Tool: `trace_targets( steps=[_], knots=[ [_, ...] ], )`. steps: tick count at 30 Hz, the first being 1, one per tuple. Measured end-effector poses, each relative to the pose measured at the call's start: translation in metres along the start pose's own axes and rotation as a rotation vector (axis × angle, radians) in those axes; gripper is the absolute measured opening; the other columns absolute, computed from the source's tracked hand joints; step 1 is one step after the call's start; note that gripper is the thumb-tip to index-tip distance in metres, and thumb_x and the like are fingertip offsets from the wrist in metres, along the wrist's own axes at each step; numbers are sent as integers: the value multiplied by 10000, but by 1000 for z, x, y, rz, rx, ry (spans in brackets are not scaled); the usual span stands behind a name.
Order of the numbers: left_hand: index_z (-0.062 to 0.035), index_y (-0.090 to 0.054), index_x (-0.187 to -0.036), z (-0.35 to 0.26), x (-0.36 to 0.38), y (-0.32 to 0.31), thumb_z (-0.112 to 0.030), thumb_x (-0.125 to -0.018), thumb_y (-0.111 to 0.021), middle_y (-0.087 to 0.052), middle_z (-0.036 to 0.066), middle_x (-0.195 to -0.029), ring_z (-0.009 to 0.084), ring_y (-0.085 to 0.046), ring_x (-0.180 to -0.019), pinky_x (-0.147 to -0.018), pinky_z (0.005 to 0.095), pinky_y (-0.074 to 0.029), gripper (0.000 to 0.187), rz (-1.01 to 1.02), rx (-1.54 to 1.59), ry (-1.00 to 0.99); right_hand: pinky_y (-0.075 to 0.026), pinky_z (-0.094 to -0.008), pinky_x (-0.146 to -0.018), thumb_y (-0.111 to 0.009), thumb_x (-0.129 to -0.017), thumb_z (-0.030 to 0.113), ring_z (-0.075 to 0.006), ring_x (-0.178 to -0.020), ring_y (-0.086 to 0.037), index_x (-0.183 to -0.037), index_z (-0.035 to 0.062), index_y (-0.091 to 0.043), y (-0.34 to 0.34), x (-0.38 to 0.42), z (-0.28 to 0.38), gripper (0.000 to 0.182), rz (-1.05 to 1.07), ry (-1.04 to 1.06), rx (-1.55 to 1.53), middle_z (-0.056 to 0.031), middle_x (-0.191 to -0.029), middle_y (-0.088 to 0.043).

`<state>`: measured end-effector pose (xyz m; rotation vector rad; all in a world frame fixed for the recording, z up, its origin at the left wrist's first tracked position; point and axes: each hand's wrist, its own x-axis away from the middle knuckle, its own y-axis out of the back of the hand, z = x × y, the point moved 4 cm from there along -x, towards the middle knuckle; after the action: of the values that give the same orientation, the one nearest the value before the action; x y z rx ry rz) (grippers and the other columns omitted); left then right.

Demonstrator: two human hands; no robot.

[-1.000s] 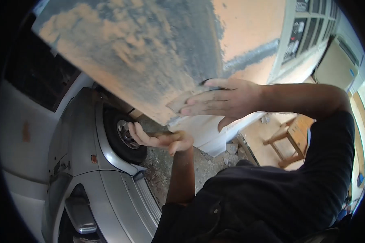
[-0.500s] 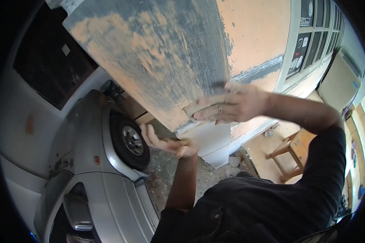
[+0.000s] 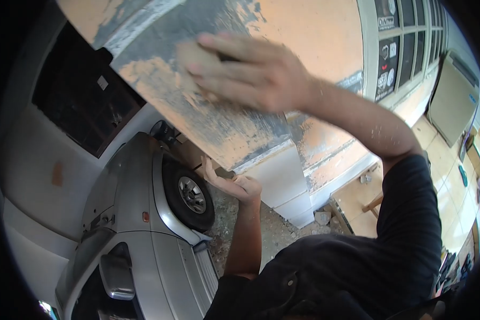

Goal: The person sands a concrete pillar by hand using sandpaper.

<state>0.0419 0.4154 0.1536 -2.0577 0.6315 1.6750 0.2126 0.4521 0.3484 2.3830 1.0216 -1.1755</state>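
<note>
Sanding pad (image 3: 193, 55): small, light, soft, pressed flat under right hand (image 3: 250, 69) far up the panel (image 3: 234, 120). Best held by spread fingers. Left hand (image 3: 229, 184) grips panel's near lower edge; panel stiff, bulky.

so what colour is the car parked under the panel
Silver, with a black tyre; the car shows best in the head view, below the sanded panel.

Right hand (image 3: 250, 72) smeared by motion blur, finger outlines soft. Sanding pad (image 3: 194, 56) under fingertips mostly covered, shape and grit unreadable. Left hand (image 3: 232, 184) fingers tucked behind lower edge of panel (image 3: 240, 128), grip unseen. Panel cut off by top edge. Car (image 3: 138, 234) cut off at bottom, rear hidden. Window stickers (image 3: 386, 21) too small to read.
</note>
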Motion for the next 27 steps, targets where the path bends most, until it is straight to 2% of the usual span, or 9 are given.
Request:
trace_targets(
  steps=[3, 6, 8, 10, 12, 14, 17, 22, 27],
  knots=[
    [150, -351, -1456, 4, 5, -2, -549, -1113, -215, -450, 321, -1411, 427, -486, -1313, -1094, 534, -407, 791, -32, 61, 67, -442, -476, -1201, -702, -974, 276, -283, -1375, -572, -1128, 125, -741, -1, 56, 42, 219, -32, -11, -105, -62, -1251, -744],
    [152, -313, -1494, 12, 10, 4, -485, -1122, -268, -407, 340, -1460, 448, -451, -1343, -1130, 560, -359, 739, -1, 132, 89, -416, -480, -1211, -693, -932, 128, -250, -1263, -665, -1066, 157, -745, 44, 125, 92, 147, 227, -163, -472, -65, -1204, -752],
    [148, -291, -1517, 8, -5, 13, -466, -1098, -374, -342, 357, -1527, 483, -380, -1413, -1166, 593, -301, 748, 38, 12, 105, -557, -442, -971, -722, -899, 114, -305, -1104, -720, -1049, 94, -734, 97, 165, 113, 152, 319, -547, -638, -116, -1093, -751],
    [137, -203, -1560, -2, -30, 24, -423, -1074, -463, -266, 341, -1596, 478, -283, -1498, -1212, 580, -246, 786, 70, -153, -6, -564, -402, -846, -743, -896, 106, -369, -942, -722, -1058, 46, -734, 134, 216, 150, 173, 345, -932, -424, -155, -1012, -743],
    [127, -228, -1574, -11, -68, 26, -445, -1033, -540, -212, 361, -1633, 530, -174, -1538, -1215, 647, -185, 847, 14, -87, -113, -557, -366, -784, -643, -994, 59, -237, -846, -718, -1013, -16, -694, 165, 278, 188, 92, 190, -1665, -465, -137, -899, -739],
    [107, -302, -1568, -34, -108, 13, -505, -999, -588, -228, 377, -1626, 561, -157, -1534, -1196, 698, -161, 884, 239, -457, -337, -534, -295, -710, -522, -1085, 87, -133, -756, -655, -948, -16, -677, 189, 365, 231, 231, 5, -1951, -405, -68, -819, -696],
    [64, -352, -1572, -50, -139, -15, -644, -952, -583, -235, 367, -1637, 577, -151, -1531, -1185, 733, -118, 969, 395, -603, -427, -500, -277, -648, -535, -1088, 100, -117, -673, -610, -955, -20, -671, 230, 382, 242, 225, -105, -2138, -491, -37, -770, -661],
    [11, -390, -1577, -71, -160, -35, -766, -890, -570, -241, 273, -1681, 517, -171, -1551, -1205, 719, -90, 1053, 601, -609, -788, -487, -269, -630, -531, -1098, 120, -89, -674, -582, -953, -6, -652, 257, 383, 226, 227, -15, -2054, -519, -18, -760, -631],
    [26, -307, -1604, -97, -249, -40, -743, -864, -631, -215, 272, -1688, 478, -154, -1568, -1224, 685, -112, 1115, 408, -604, -562, -521, -285, -660, -534, -1099, 134, -110, -693, -610, -966, -13, -664, 262, 354, 220, 237, 32, -2040, -589, -36, -780, -651]
  ],
)
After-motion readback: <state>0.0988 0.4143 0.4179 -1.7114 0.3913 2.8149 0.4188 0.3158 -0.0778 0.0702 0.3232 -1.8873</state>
